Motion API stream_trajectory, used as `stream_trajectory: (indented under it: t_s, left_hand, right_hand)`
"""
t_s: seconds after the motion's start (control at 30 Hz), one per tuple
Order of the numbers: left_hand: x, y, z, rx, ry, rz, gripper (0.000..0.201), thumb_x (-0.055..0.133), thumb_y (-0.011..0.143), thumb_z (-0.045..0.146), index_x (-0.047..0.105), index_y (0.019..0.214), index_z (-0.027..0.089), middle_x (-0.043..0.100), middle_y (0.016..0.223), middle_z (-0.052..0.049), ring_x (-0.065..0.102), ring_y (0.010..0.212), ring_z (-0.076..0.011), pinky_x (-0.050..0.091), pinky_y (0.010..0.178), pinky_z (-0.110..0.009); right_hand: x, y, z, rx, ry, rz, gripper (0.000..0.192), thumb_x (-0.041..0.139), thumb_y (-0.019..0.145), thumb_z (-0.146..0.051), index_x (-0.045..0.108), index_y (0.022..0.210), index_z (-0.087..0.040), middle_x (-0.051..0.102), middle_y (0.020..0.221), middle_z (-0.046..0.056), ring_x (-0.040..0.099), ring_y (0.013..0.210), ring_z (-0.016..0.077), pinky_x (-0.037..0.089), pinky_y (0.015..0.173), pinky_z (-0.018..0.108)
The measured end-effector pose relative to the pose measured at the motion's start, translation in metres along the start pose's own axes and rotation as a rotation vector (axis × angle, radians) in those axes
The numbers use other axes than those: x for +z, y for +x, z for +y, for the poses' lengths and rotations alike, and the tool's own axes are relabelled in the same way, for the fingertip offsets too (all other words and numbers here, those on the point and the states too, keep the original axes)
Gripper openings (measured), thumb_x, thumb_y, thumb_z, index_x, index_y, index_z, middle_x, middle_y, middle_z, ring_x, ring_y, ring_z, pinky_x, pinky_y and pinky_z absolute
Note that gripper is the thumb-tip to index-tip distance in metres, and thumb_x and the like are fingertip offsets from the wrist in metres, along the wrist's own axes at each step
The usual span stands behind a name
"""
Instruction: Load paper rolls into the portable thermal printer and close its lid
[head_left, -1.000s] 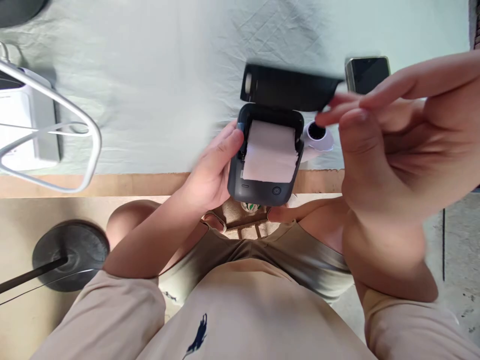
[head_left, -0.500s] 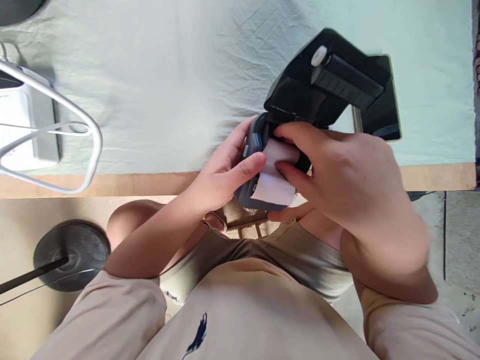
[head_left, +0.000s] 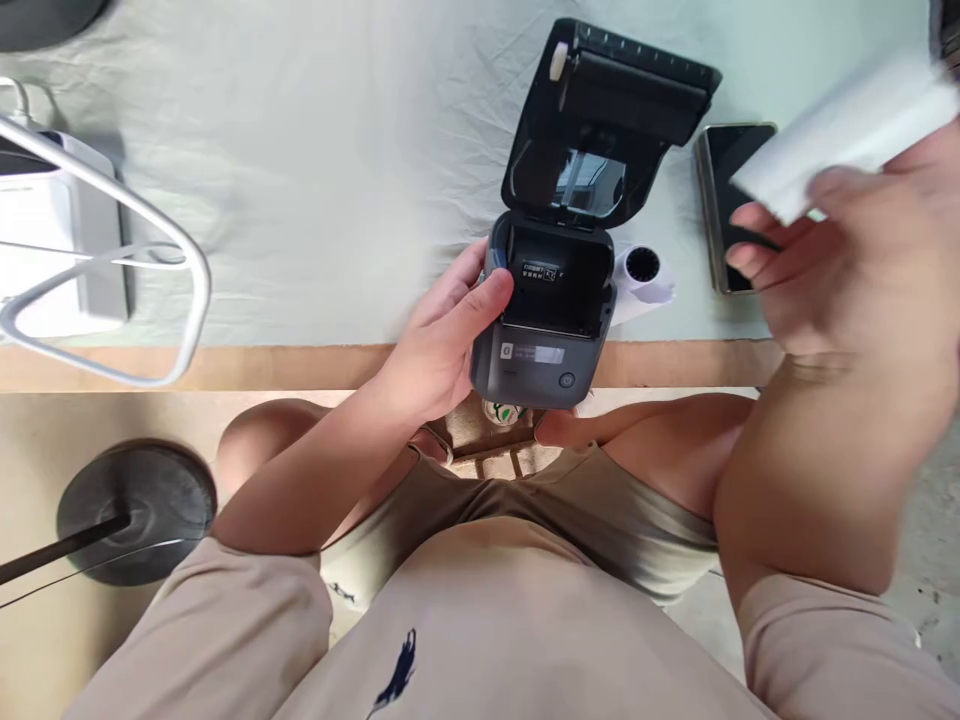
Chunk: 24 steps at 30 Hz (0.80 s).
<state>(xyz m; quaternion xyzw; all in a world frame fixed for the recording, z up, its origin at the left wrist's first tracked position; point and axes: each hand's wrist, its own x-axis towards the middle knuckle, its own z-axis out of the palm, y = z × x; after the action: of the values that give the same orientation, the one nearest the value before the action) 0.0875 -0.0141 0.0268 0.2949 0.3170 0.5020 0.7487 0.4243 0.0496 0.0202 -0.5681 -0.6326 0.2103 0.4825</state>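
My left hand (head_left: 454, 335) is closed around the left side of a dark grey portable printer (head_left: 536, 370), thumb on its edge. The printer's lid (head_left: 604, 130) stands open on its hinge, and the paper compartment (head_left: 556, 290) shows a small printed label and no roll. At the far right my right hand (head_left: 855, 225) grips white thermal paper (head_left: 832, 135) between thumb and fingers. Motion smears the paper, so I cannot tell how much is rolled. Just right of the printer, a white paper roll (head_left: 649, 280) with a black core lies on the table.
A phone (head_left: 720, 200) lies partly behind my right hand. On the left stand a white device (head_left: 64, 240) and a bent white tube frame (head_left: 196, 290). Pale cloth (head_left: 315, 180) covers the table up to its wooden front edge (head_left: 330, 368). Below is a round black base (head_left: 161, 510).
My right hand has lifted the paper out of the printer and carried it up to the right. The printer has turned slightly in my left hand, and the roll beside it has come into view.
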Motion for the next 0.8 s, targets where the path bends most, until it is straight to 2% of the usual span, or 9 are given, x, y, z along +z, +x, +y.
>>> stream_trajectory:
  t_s: [0.07,0.17,0.3,0.43,0.5,0.57,0.67,0.73,0.8]
  left_hand:
    - [0.001,0.0,0.0,0.001,0.018,0.012,0.026,0.083,0.112,0.049,0.083,0.123,0.025,0.085,0.107,-0.001,0.091,0.122,-0.0243,0.071,0.081,-0.023]
    - [0.001,0.0,0.001,-0.004,0.003,0.003,0.027,0.086,0.11,0.047,0.082,0.124,0.025,0.086,0.109,-0.002,0.09,0.129,-0.0259,0.071,0.081,-0.024]
    - [0.0,0.0,0.001,0.004,0.003,0.008,0.03,0.088,0.109,0.048,0.082,0.122,0.022,0.084,0.11,-0.002,0.09,0.118,-0.0233,0.07,0.079,-0.023]
    - [-0.003,0.0,0.0,-0.018,0.03,-0.001,0.034,0.09,0.107,0.053,0.081,0.125,0.025,0.085,0.115,-0.003,0.089,0.126,-0.0276,0.073,0.088,-0.03]
    - [-0.004,0.001,0.0,-0.037,0.039,-0.006,0.039,0.091,0.105,0.057,0.079,0.129,0.028,0.087,0.124,-0.003,0.086,0.139,-0.0322,0.075,0.1,-0.037]
    - [-0.004,0.001,0.0,-0.06,0.052,-0.012,0.043,0.092,0.104,0.058,0.078,0.132,0.029,0.088,0.131,-0.004,0.083,0.145,-0.0354,0.076,0.105,-0.041]
    - [-0.003,0.002,0.0,-0.047,0.058,0.001,0.04,0.092,0.104,0.056,0.079,0.128,0.027,0.089,0.126,-0.003,0.086,0.141,-0.0343,0.076,0.093,-0.035]
    - [-0.003,0.002,0.0,-0.022,0.052,0.001,0.036,0.092,0.105,0.054,0.08,0.124,0.026,0.088,0.12,-0.003,0.086,0.141,-0.0331,0.076,0.092,-0.032]
    - [-0.003,0.002,-0.001,-0.01,0.052,-0.007,0.036,0.092,0.105,0.055,0.08,0.123,0.026,0.088,0.122,-0.004,0.083,0.148,-0.0345,0.077,0.101,-0.036]
  right_hand:
    - [0.01,0.0,0.016,0.065,0.086,0.096,0.048,0.087,0.098,-0.056,0.072,0.138,-0.034,0.081,0.106,0.004,0.079,0.076,0.0212,0.053,0.059,0.034]
    - [0.022,-0.008,0.016,-0.144,-0.003,0.086,0.052,0.096,0.091,-0.066,0.074,0.124,-0.033,0.081,0.101,0.006,0.079,0.081,0.0231,0.061,0.071,0.04]
    - [0.025,-0.022,0.008,-0.292,-0.271,-0.051,0.051,0.091,0.096,-0.065,0.079,0.134,-0.033,0.085,0.125,0.014,0.08,0.107,0.03,0.065,0.092,0.048]
    - [0.014,-0.028,0.017,-0.233,-0.471,-0.108,0.084,0.111,0.071,-0.058,0.079,0.145,-0.035,0.087,0.133,0.014,0.082,0.112,0.0372,0.065,0.104,0.059]
    - [0.003,-0.02,0.03,-0.232,-0.421,-0.066,0.09,0.111,0.073,-0.054,0.076,0.154,-0.036,0.087,0.138,0.014,0.084,0.121,0.0376,0.064,0.108,0.058]
    - [-0.008,-0.005,0.047,-0.229,-0.427,0.094,0.071,0.104,0.085,-0.054,0.078,0.147,-0.033,0.087,0.137,0.013,0.083,0.127,0.0351,0.062,0.103,0.052]
    - [-0.013,0.018,0.064,0.002,-0.698,0.354,0.049,0.098,0.091,-0.053,0.08,0.127,-0.025,0.085,0.127,0.013,0.08,0.124,0.0345,0.057,0.1,0.054]
    - [-0.008,0.023,0.06,0.265,-0.841,0.282,0.059,0.099,0.088,-0.05,0.078,0.134,-0.018,0.084,0.127,0.018,0.079,0.118,0.0347,0.057,0.099,0.056]
    - [-0.002,0.02,0.045,0.353,-0.875,0.119,0.077,0.102,0.082,-0.045,0.072,0.148,-0.018,0.082,0.131,0.018,0.079,0.123,0.0372,0.058,0.104,0.058]
